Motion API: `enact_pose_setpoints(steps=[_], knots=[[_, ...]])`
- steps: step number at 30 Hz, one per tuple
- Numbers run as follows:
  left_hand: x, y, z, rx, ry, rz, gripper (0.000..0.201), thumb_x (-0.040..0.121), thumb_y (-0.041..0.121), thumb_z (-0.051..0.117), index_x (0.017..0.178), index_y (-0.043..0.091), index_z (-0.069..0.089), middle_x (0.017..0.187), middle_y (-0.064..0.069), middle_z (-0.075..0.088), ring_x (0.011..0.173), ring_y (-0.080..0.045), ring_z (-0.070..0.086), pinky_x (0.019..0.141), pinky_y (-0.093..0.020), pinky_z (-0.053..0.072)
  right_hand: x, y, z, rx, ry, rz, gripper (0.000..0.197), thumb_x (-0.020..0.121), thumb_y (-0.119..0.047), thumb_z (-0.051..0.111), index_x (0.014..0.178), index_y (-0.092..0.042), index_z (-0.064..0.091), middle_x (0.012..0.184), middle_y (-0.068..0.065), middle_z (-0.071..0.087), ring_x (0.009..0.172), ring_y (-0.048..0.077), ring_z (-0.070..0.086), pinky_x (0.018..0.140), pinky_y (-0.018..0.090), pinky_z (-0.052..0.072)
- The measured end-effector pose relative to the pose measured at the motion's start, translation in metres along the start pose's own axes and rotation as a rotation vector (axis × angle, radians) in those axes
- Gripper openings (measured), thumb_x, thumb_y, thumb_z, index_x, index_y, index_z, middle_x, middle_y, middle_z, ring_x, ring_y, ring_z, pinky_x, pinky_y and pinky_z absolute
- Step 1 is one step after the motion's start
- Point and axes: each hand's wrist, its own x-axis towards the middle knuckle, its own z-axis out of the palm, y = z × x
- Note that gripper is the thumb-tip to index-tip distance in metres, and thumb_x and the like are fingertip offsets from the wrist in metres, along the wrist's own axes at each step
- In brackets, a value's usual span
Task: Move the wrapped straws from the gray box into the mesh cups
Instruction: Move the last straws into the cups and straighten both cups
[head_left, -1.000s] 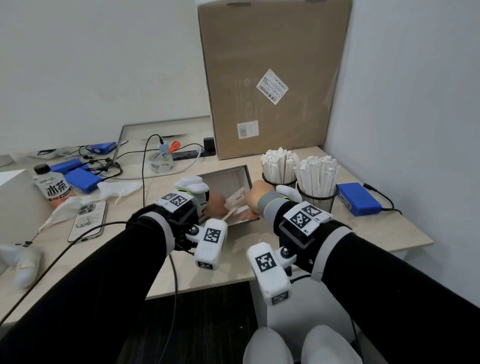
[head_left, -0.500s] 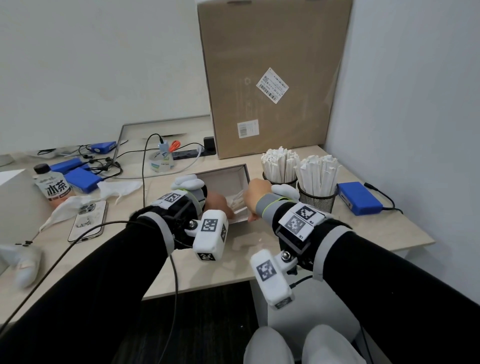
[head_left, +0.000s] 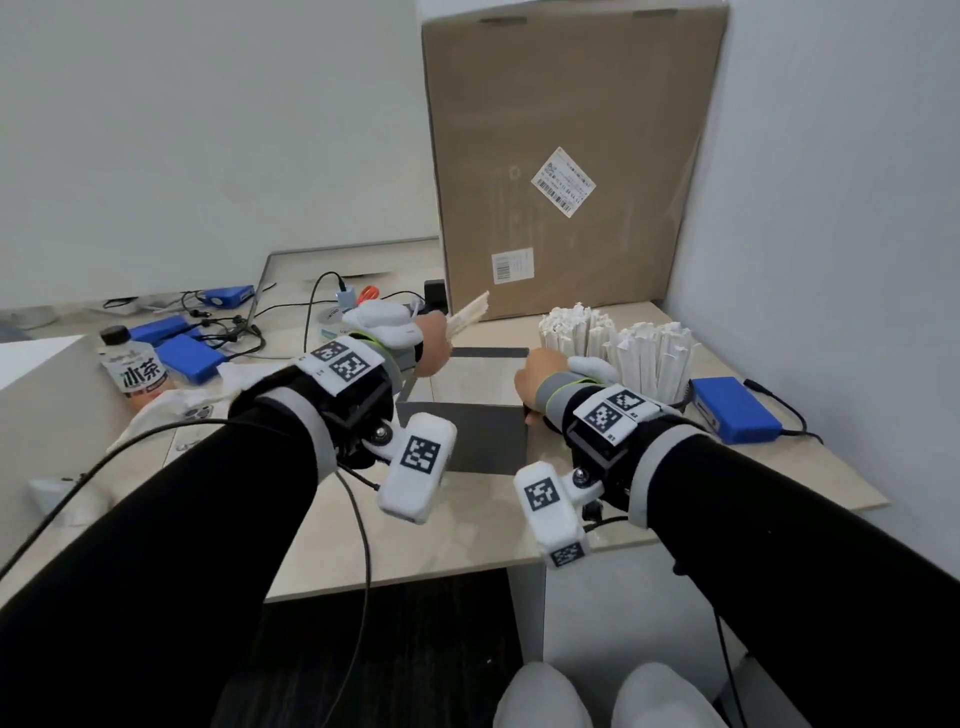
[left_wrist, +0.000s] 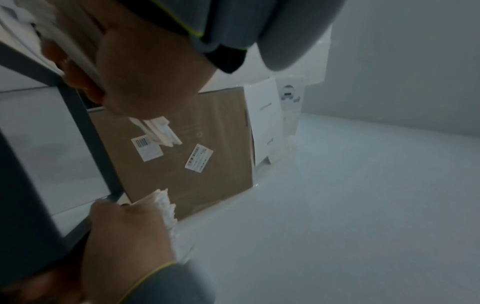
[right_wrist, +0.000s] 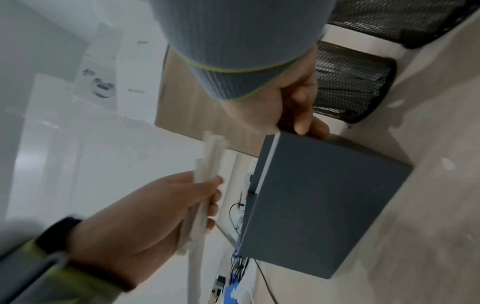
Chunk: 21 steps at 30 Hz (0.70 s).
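Observation:
My left hand (head_left: 440, 340) grips a small bunch of wrapped straws (head_left: 470, 314) and holds it above the left side of the gray box (head_left: 462, 439). In the right wrist view the same bunch of straws (right_wrist: 210, 164) stands up out of the left hand (right_wrist: 161, 214). My right hand (head_left: 531, 387) grips the box's right wall near its corner, thumb outside on the gray box (right_wrist: 324, 205). Two black mesh cups (head_left: 655, 364) packed with wrapped straws stand right of the box, the nearer mesh cup (right_wrist: 350, 90) just behind my right hand. The box's inside is mostly hidden.
A tall cardboard carton (head_left: 566, 156) leans on the wall behind the box and cups. A blue pack (head_left: 735, 408) with a cable lies right of the cups. Left on the table (head_left: 467, 535) are a bottle (head_left: 136, 371), a phone, blue packs and cables.
My left hand came up out of the gray box with a bunch of straws. My right hand left the inside of the box and took hold of its right wall.

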Motion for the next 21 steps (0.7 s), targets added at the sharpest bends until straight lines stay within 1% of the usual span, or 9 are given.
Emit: enact_pose_setpoints(steps=[2,4,6,8,11,14,17,19,21], knots=[[0.004,-0.006,-0.003,-0.265,0.052,0.035,0.022,0.099,0.019,0.038,0.112,0.004,0.048,0.087,-0.009,0.048,0.076,-0.021,0.045,0.067,-0.030,0.036,0.004,0.003,0.000,0.020,0.003,0.009,0.034,0.097,-0.019,0.043,0.123,0.002,0.052,0.073,0.006,0.050,0.057,0.016,0.055,0.032,0.010,0.040],[0.003,-0.012,-0.002,-0.577,0.054,0.062,0.011,0.099,0.015,0.038,0.099,0.007,0.045,0.071,-0.004,0.046,0.058,-0.016,0.043,0.055,-0.026,0.038,0.004,0.003,0.001,0.005,0.027,0.039,0.036,0.099,-0.029,0.040,0.103,0.001,0.059,0.071,0.007,0.055,0.054,0.018,0.057,0.035,0.012,0.040],[-0.002,-0.016,0.002,-0.836,0.075,0.085,0.008,0.099,0.016,0.040,0.097,0.009,0.045,0.068,-0.002,0.046,0.056,-0.013,0.043,0.057,-0.024,0.040,0.003,0.001,0.001,-0.121,0.132,0.032,0.040,0.100,-0.036,0.037,0.090,-0.002,0.056,0.077,0.012,0.063,0.064,0.025,0.061,0.051,0.021,0.047],[-0.009,-0.018,0.010,-0.981,0.075,0.119,0.011,0.099,0.020,0.044,0.101,0.010,0.048,0.071,-0.001,0.049,0.061,-0.012,0.047,0.065,-0.026,0.045,0.001,0.002,-0.002,-0.119,0.331,-0.096,0.038,0.098,-0.035,0.039,0.098,-0.002,0.058,0.096,0.014,0.067,0.085,0.030,0.062,0.072,0.031,0.046],[-0.021,-0.018,0.023,-1.154,0.019,0.207,0.010,0.099,0.019,0.043,0.095,0.017,0.052,0.074,0.001,0.052,0.066,-0.012,0.050,0.072,-0.026,0.045,-0.022,-0.008,-0.012,0.152,0.488,-0.391,0.032,0.097,-0.031,0.046,0.102,-0.006,0.064,0.091,0.005,0.064,0.083,0.019,0.054,0.070,0.026,0.036],[-0.036,-0.012,0.041,-1.187,0.023,0.315,0.012,0.100,0.018,0.042,0.095,0.020,0.053,0.077,0.001,0.053,0.071,-0.012,0.052,0.077,-0.026,0.044,-0.041,-0.024,-0.016,0.355,0.332,-0.569,0.033,0.094,-0.036,0.053,0.119,-0.016,0.060,0.103,-0.005,0.061,0.099,0.010,0.057,0.089,0.029,0.049],[-0.046,-0.009,0.063,-1.196,0.024,0.335,0.014,0.100,0.021,0.043,0.093,0.024,0.054,0.077,0.002,0.055,0.076,-0.016,0.052,0.080,-0.036,0.044,-0.049,-0.030,-0.010,0.322,0.203,-0.675,0.046,0.092,-0.038,0.055,0.135,-0.026,0.046,0.125,-0.005,0.055,0.117,0.011,0.053,0.099,0.033,0.047],[-0.053,-0.009,0.078,-1.225,0.049,0.316,0.014,0.100,0.022,0.043,0.091,0.025,0.054,0.076,0.003,0.056,0.077,-0.016,0.052,0.079,-0.037,0.044,-0.055,-0.026,-0.003,0.209,0.232,-0.735,0.043,0.093,-0.030,0.055,0.135,-0.024,0.048,0.121,-0.002,0.058,0.097,0.006,0.057,0.090,0.024,0.045],[-0.059,-0.010,0.094,-1.243,0.096,0.298,0.016,0.100,0.017,0.043,0.088,0.023,0.053,0.075,0.003,0.056,0.075,-0.012,0.052,0.077,-0.031,0.043,-0.058,-0.018,0.007,0.107,0.288,-0.769,0.030,0.092,-0.025,0.055,0.122,-0.022,0.059,0.102,-0.004,0.062,0.078,0.008,0.056,0.081,0.026,0.046]])
